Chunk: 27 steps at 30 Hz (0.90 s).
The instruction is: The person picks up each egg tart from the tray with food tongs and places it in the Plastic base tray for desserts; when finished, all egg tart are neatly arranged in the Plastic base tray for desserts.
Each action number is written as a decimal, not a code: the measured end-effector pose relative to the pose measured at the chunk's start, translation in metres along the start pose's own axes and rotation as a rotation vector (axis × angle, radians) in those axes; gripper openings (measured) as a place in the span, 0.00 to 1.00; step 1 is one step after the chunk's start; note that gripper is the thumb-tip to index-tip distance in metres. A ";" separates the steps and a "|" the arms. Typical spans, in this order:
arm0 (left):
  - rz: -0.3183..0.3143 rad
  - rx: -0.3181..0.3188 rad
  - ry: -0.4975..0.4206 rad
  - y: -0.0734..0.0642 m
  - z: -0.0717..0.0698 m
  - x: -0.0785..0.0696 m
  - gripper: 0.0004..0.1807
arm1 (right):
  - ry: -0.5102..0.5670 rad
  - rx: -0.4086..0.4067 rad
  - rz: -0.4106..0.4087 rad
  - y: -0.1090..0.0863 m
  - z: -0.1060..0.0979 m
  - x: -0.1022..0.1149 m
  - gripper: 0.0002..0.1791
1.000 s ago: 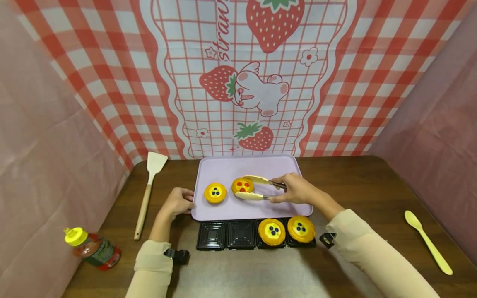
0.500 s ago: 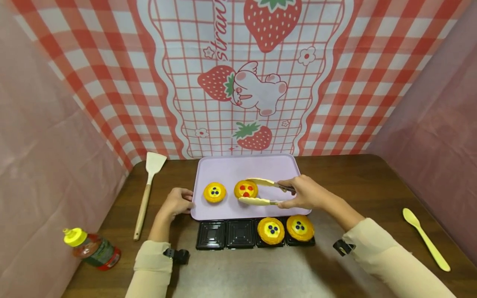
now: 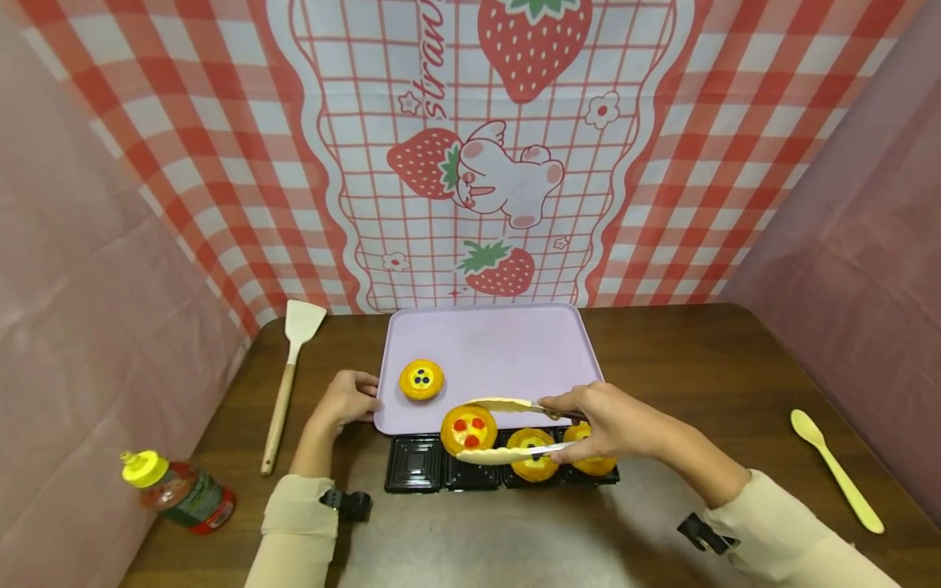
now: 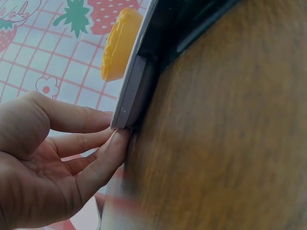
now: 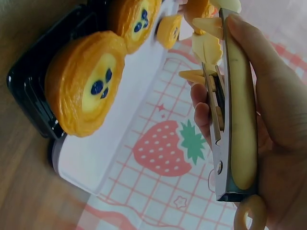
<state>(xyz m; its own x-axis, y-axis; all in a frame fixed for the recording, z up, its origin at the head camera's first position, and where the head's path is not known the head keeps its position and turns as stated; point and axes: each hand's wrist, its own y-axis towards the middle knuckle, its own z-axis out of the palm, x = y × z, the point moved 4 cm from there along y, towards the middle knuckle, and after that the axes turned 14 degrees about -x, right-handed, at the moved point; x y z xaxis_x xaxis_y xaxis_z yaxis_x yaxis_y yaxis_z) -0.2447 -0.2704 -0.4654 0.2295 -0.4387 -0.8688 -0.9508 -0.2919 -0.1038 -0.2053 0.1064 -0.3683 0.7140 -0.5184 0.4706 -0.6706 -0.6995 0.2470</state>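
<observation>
My right hand point(image 3: 613, 425) grips cream-tipped tongs point(image 5: 238, 115). Between their tips is an egg tart with red toppings point(image 3: 469, 429), over the second compartment from the left of the black packing tray point(image 3: 413, 465). Blue-berry tarts point(image 5: 86, 86) sit in the two right compartments, partly covered by the tongs and hand in the head view. My left hand point(image 3: 348, 402) pinches the left edge of the lilac serving tray point(image 3: 507, 343), thumb on one face and fingers beneath, as the left wrist view shows. One smaller-looking blue-berry tart point(image 3: 421, 380) lies on that tray.
A white spatula point(image 3: 294, 351) with a wooden handle lies left of the serving tray. At front left stands a yellow-capped sauce bottle point(image 3: 180, 494). A pale yellow spoon point(image 3: 838, 469) lies far right. Checked cloth point(image 3: 684, 163) hangs behind the table point(image 3: 676, 351).
The right hand has brought the red-topped tart in the tongs off the lilac tray, toward me, over the black tray. The left hand has stayed at the tray's edge.
</observation>
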 end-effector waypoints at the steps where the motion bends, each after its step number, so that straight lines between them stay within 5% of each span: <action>1: -0.001 0.001 -0.001 0.000 0.000 0.000 0.24 | 0.001 0.006 -0.003 -0.001 0.001 0.002 0.37; 27: -0.009 -0.003 -0.019 0.003 0.000 0.003 0.24 | -0.048 0.035 -0.026 -0.004 0.022 -0.002 0.37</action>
<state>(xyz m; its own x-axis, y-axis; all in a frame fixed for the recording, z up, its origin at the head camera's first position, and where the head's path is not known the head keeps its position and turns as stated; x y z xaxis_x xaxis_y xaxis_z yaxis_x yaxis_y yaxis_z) -0.2466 -0.2730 -0.4685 0.2343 -0.4195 -0.8770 -0.9481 -0.2982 -0.1106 -0.1995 0.0995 -0.3884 0.7404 -0.5220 0.4234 -0.6449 -0.7292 0.2287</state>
